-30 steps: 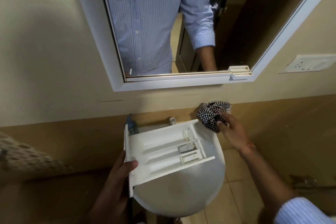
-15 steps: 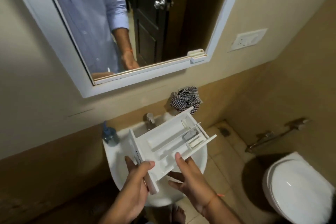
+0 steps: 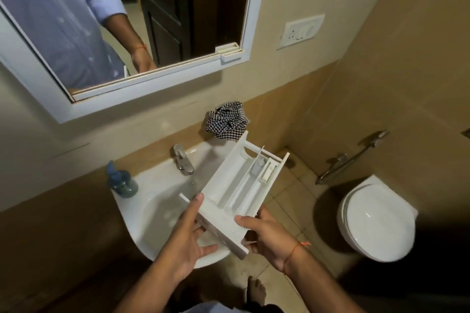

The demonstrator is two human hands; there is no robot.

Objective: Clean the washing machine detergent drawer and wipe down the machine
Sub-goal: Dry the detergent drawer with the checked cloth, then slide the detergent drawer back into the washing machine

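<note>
Here, both hands' fingers clasp the detergent drawer (image 3: 244, 185) over the sink (image 3: 162, 211), checkered cloth (image 3: 226, 123) behind.

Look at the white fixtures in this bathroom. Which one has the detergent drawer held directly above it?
The sink. Both hands hold the detergent drawer over its basin; the toilet stands apart to the right.

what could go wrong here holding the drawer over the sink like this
1. The detergent drawer is tilted, held only at its near end by the left hand and right hand; it could slip into the sink.
2. Its far end sits close to the checked cloth and tap, and could knock either.
</note>
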